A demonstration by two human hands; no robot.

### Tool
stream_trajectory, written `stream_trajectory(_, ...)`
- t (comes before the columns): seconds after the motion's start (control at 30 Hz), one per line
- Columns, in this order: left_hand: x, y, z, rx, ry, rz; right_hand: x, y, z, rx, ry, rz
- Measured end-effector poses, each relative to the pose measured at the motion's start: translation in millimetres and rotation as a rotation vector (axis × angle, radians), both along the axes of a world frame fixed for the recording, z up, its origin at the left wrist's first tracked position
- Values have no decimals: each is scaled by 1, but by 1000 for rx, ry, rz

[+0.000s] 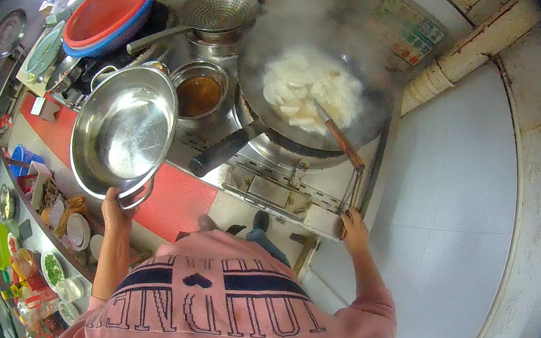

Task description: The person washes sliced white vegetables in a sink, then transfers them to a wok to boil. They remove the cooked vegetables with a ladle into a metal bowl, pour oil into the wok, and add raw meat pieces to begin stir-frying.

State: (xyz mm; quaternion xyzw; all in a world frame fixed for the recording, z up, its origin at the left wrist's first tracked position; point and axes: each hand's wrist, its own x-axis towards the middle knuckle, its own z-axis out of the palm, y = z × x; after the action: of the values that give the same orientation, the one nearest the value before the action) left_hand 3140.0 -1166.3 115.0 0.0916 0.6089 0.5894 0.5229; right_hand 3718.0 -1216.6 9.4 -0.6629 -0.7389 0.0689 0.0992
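My left hand (117, 212) grips a wide stainless steel basin (126, 128) at its near rim, beside a loop handle. The basin is tilted towards me, with nothing seen inside it. My right hand (357, 233) is at the front right corner of the stove (267, 189), fingers curled at its edge below a thin metal bar (356, 189); what they hold is hidden. On the burner, a dark wok (255, 91) holds white slices (307, 91) in steaming, foamy liquid. A wooden-handled ladle or spatula (339, 140) rests in it, handle towards me.
Left of the wok stand a pot of brown liquid (198, 96) and a perforated strainer (223, 9) over another pot. Red and blue plastic baskets (108, 14) are stacked at the back left. A counter with bowls of chopped greens (52, 268) runs along the left. A wall panel (438, 192) bounds the right.
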Motion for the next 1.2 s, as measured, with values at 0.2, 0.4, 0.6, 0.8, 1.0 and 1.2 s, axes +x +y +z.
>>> stream_trajectory(0.2,25,10,23,-34,80,-23,16,12,42,147,14,-38)
stream_trajectory(0.4,39,31,33,-12,89,-88,1,106,124,219,105,-17)
stream_trajectory(0.6,49,31,30,-27,25,-68,-42,154,111,418,485,216)
stream_trajectory(0.8,62,9,30,-10,71,15,-69,216,148,630,776,94)
stream_trajectory(1.0,74,-10,21,-43,91,125,-65,277,230,-38,1194,-149)
stream_trajectory(1.2,82,-24,7,-149,109,233,-51,266,327,0,1013,-129)
